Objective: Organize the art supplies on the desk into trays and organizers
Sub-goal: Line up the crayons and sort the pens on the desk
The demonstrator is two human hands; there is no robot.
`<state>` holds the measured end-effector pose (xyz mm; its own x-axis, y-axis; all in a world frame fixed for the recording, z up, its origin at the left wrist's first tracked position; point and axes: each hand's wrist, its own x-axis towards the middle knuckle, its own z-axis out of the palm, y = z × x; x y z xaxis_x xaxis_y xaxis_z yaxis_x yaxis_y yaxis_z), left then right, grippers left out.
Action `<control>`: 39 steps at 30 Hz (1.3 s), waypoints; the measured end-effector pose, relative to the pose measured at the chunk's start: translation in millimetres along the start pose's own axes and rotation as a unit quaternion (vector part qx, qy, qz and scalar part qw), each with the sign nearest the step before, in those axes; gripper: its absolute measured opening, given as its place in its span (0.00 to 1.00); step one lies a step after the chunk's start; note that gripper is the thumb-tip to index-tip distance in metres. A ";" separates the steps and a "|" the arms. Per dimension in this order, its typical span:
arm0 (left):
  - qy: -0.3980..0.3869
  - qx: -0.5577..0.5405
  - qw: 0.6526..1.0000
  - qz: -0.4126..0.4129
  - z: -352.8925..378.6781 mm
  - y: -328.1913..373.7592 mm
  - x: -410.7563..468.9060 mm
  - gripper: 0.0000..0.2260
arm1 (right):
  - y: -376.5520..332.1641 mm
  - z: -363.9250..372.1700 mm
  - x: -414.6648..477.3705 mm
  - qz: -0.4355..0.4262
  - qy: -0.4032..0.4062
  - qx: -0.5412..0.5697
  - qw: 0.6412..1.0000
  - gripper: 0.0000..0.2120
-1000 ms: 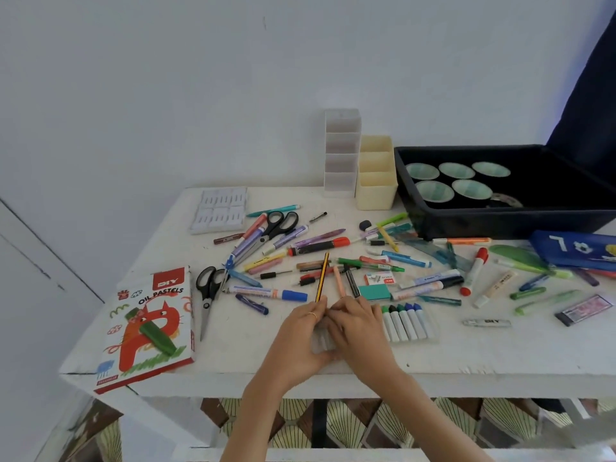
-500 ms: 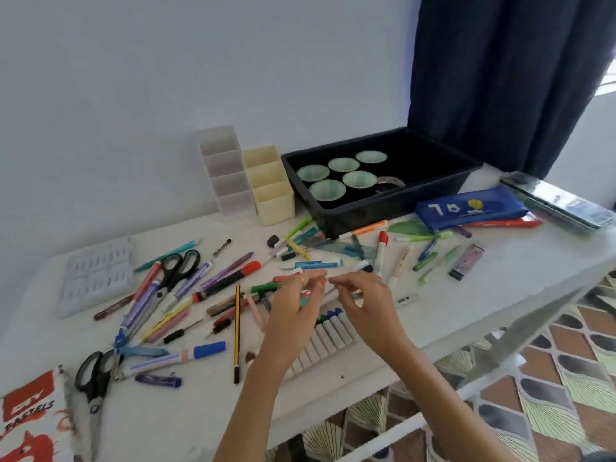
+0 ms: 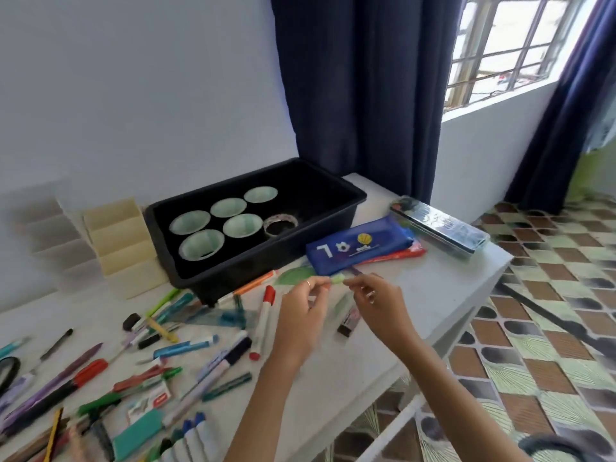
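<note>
**Held item.** We record one pale green pen (image 3: pixel 336 279), of which only a short, blurred stretch shows. It is raised just above the worktop (image 3: pixel 443 278), close in front of the blue pouch (image 3: pixel 360 251).

**Hands.** The left hand (image 3: pixel 300 311) and right hand (image 3: pixel 380 301) are close together. Each pinches one end of the pen at the fingertips. We note a ring on each hand.

**Near the pen.**
- A red flat item (image 3: pixel 411 253) lies under the pouch's right edge.
- A dark long case (image 3: pixel 440 228) lies just beyond it, by the worktop's far corner.
- A small dark packet (image 3: pixel 348 321) lies on the worktop below the hands.

**Containers.**
- A black tray (image 3: pixel 266 261) stands at the back against the wall. It holds five pale green paper cups (image 3: pixel 228 207) and a tape roll (image 3: pixel 281 225).
- A cream stepped organizer (image 3: pixel 120 248) stands just left of the tray.
- A clear stepped organizer (image 3: pixel 50 241) stands just left of the cream one.

**Loose stock, left of the hands.**
- A red-capped white marker (image 3: pixel 263 323).
- An orange pen (image 3: pixel 255 286), touching the tray's front.
- A teal set square (image 3: pixel 216 320).
- A teal eraser (image 3: pixel 138 431).
- Many pens and markers scattered towards the left edge, too blurred for us to count.

**Surroundings.** A navy curtain (image 3: pixel 360 95), a barred window (image 3: pixel 520 45) and a patterned tiled floor (image 3: pixel 550 295).
</note>
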<state>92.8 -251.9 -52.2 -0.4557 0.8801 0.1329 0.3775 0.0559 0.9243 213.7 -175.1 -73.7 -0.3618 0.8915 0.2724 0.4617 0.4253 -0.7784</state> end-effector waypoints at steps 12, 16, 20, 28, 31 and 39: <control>0.061 0.247 0.967 -0.015 112.3 -4.1 69.2 0.13 | 109.8 -58.3 94.7 0.146 0.050 -0.068 0.986 0.18; 0.104 0.305 0.947 0.006 124.0 -5.7 60.7 0.19 | 117.3 -55.1 106.0 0.156 0.072 -0.064 0.983 0.14; 0.119 0.368 0.919 0.069 129.8 -16.3 62.9 0.23 | 110.4 -54.2 114.3 0.210 0.121 0.095 0.965 0.13; 0.188 0.293 0.933 0.095 113.1 -4.9 74.3 0.07 | 94.9 -63.9 114.8 0.272 0.190 0.302 0.894 0.12; 0.163 0.225 0.959 0.047 108.4 3.1 71.6 0.11 | 82.6 -74.8 109.2 0.268 0.240 0.341 0.869 0.10; 0.164 -0.138 0.968 -0.133 94.1 3.8 44.3 0.05 | 58.7 -79.6 75.0 0.300 0.262 0.424 0.814 0.11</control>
<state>149.9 -168.4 -76.4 -0.7556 0.6524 -0.0586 0.0028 0.0927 0.9957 278.1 -70.9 -54.0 0.2203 0.9376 -0.2690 -0.3763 -0.1727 -0.9102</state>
